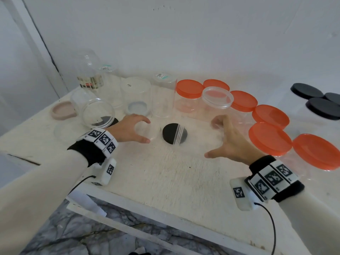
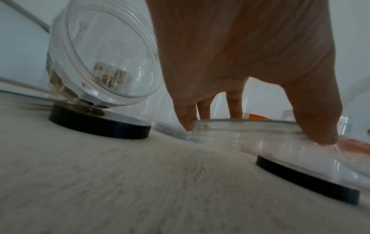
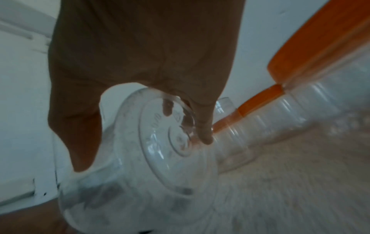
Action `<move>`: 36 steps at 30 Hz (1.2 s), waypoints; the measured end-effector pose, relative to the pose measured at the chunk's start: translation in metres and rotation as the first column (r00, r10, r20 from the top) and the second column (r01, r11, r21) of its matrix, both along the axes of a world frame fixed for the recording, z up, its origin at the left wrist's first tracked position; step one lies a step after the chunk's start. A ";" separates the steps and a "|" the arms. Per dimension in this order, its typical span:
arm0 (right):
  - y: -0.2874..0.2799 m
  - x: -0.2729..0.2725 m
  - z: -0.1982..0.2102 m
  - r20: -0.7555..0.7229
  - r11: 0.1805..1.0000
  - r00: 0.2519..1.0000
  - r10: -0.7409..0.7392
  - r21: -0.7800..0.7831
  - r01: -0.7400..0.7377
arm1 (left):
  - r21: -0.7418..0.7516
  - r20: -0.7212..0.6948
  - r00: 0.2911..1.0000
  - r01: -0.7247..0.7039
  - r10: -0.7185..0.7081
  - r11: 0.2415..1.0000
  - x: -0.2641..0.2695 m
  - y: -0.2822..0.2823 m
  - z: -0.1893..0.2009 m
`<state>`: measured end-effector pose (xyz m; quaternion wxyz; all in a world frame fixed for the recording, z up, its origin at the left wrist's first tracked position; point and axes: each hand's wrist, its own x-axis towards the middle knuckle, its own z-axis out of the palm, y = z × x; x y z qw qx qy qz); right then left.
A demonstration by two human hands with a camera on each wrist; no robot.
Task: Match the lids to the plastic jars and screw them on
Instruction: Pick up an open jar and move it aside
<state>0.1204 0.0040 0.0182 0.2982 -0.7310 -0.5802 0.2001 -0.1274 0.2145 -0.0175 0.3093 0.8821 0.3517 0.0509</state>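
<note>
On the white table my left hand (image 1: 145, 131) curls its thumb and fingers round a clear round lid (image 1: 153, 132), which rests low on the surface. The left wrist view shows that hand (image 2: 253, 131) pinching the clear lid (image 2: 220, 134) at its rim. My right hand (image 1: 210, 138) grips a clear jar (image 1: 195, 135) lying sideways. Its threaded mouth points left, over a black lid (image 1: 170, 133) lying flat between my hands. From the right wrist, the hand (image 3: 143, 153) wraps the jar's base (image 3: 160, 174).
Several orange-lidded jars (image 1: 269, 138) line the right side, and a clear-lidded jar (image 1: 217, 97) stands among them. Black lids (image 1: 307, 91) sit far right. A tilted clear jar (image 1: 95, 111) leans on another black lid (image 2: 100, 126). A pink lid (image 1: 62, 109) and upright clear jars (image 1: 135, 92) stand behind.
</note>
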 end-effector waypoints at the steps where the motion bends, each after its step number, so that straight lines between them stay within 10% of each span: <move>1: -0.002 0.001 -0.003 -0.040 1.000 0.999 -0.002 -0.013 0.002 | -0.022 0.052 0.999 -0.009 0.011 1.000 0.001 -0.001 0.002; 17: -0.024 0.017 -0.028 -0.224 0.989 0.975 -0.010 -0.146 -0.024 | -0.143 0.437 0.899 0.104 -0.031 0.984 0.045 -0.042 0.033; 36: -0.031 0.022 -0.022 -0.438 0.991 0.889 -0.133 -0.044 0.126 | 0.214 0.222 0.868 0.400 -0.444 0.891 0.117 -0.090 0.047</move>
